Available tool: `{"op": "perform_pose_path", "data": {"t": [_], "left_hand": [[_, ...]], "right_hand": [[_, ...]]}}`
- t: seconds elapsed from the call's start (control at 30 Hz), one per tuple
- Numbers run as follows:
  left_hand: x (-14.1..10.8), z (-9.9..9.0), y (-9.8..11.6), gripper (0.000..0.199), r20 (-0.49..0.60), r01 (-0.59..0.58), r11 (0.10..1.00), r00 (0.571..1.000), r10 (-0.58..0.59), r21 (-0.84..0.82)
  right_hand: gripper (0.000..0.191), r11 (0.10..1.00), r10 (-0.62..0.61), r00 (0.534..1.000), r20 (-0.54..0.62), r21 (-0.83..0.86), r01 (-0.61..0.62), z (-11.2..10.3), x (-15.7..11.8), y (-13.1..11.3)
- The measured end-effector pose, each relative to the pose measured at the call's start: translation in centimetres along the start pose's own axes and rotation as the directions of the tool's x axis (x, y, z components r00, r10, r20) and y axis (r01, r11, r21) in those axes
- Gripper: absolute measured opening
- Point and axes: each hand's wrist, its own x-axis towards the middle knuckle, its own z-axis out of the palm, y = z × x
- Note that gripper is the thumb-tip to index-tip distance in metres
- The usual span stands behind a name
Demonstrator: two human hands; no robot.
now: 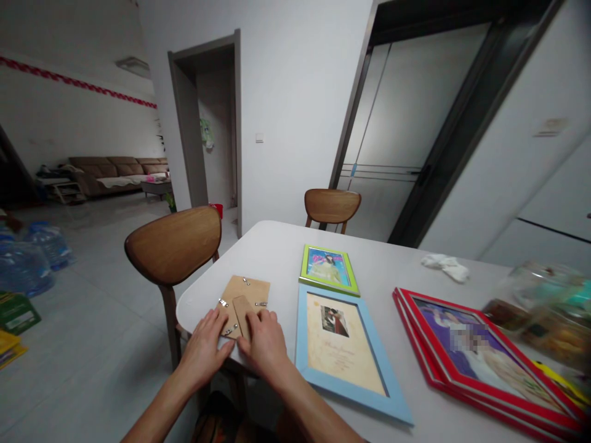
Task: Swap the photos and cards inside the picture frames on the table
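A small picture frame (257, 289) lies face down near the table's left front corner. Its brown backboard carries several metal clips and a brown stand leg (242, 311) along the middle. My left hand (206, 344) grips its left edge, fingertips beside a clip and thumb at the near corner. On the opposite side, my right hand (265, 341) holds the near right part, with bent fingers on the backboard by the leg and the thumb at the near edge. The frame's front and part of its near edge are hidden.
On the white table (272, 246) lie a green frame (302, 271), a light blue frame (302, 332) and stacked red frames (415, 332). A crumpled white tissue (446, 266) and clear food containers (549, 307) sit farther right. Wooden chairs (178, 243) stand beside the table.
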Motion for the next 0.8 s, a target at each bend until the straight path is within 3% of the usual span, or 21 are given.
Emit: {"op": "perform_pose_path", "data": {"t": [0.1,0.2,0.3,0.4,0.47,0.6,0.8], "left_hand": [[0.0,-0.1,0.2,0.044,-0.021,-0.018,0.999,1.0,0.017,-0.043],[0.3,-0.7,1.0,0.043,-0.104,-0.104,0.99,0.99,0.094,-0.097],[1.2,-1.7,3.5,0.042,-0.241,-0.236,0.963,0.95,0.2,-0.132],[2.3,-2.2,7.4,0.045,-0.313,-0.337,0.926,0.909,0.274,-0.171],[2.8,-1.6,10.1,0.046,-0.295,-0.381,0.902,0.902,0.314,-0.204],[2.8,0.5,14.3,0.048,-0.15,-0.388,0.881,0.921,0.359,-0.271],[2.5,2.0,16.5,0.045,0.008,-0.33,0.89,0.937,0.35,-0.316]], "right_hand": [[0.045,0.989,0.013,0.999,-0.039,0.151,-0.007,-0.1,0.1,0.3],[0.038,0.97,-0.007,0.997,-0.08,0.241,0.027,-2.3,-0.3,0.9],[0.029,0.967,-0.042,0.987,-0.152,0.242,0.078,-5.8,-1.1,2.1],[0.028,0.975,-0.033,0.978,-0.208,0.207,0.077,-9.2,-2.6,4.6],[0.028,0.984,0.024,0.976,-0.215,0.18,0.015,-10.8,-3.9,6.9],[0.03,0.98,0.17,0.974,-0.147,0.131,-0.151,-12.1,-6.7,11.2],[0.033,0.975,0.217,0.974,-0.057,0.065,-0.213,-11.9,-8.3,14.0]]}}
